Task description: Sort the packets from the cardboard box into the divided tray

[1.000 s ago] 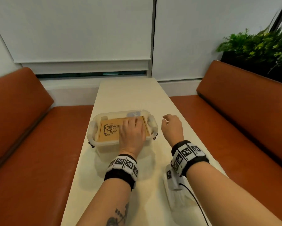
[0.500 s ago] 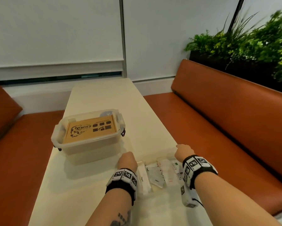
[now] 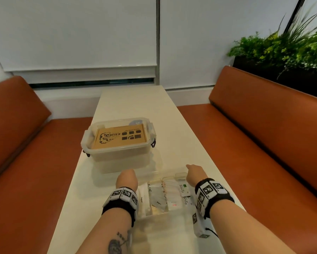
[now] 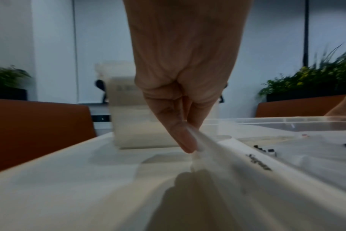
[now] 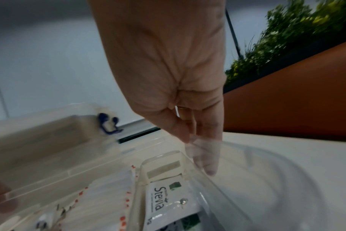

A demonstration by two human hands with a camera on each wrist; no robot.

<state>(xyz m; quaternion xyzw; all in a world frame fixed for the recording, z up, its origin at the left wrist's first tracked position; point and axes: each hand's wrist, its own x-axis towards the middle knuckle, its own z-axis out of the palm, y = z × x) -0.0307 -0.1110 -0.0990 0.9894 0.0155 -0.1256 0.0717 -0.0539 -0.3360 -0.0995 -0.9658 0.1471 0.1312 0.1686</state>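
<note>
The brown cardboard box (image 3: 120, 138) lies inside a lidded clear container (image 3: 117, 158) at the table's middle. Nearer me stands the clear divided tray (image 3: 165, 216), holding several packets, among them Stevia packets (image 3: 182, 188) on its right side. My left hand (image 3: 127, 179) pinches the tray's left rim (image 4: 237, 156) between thumb and fingers (image 4: 188, 140). My right hand (image 3: 196, 174) grips the tray's right wall (image 5: 227, 179); some of its fingertips (image 5: 207, 156) show through the clear plastic. A Stevia packet (image 5: 162, 198) lies just inside that wall.
The narrow cream table (image 3: 135, 103) runs away from me between two orange benches (image 3: 263, 143). Plants (image 3: 282, 48) stand behind the right bench. The container's blue clip (image 5: 109, 125) faces the tray. Bare tabletop lies beyond the container.
A second ago my left hand lay on the container's lid and my right hovered beside it. Both have since drawn back to the tray's sides. Since half a second ago they have barely moved.
</note>
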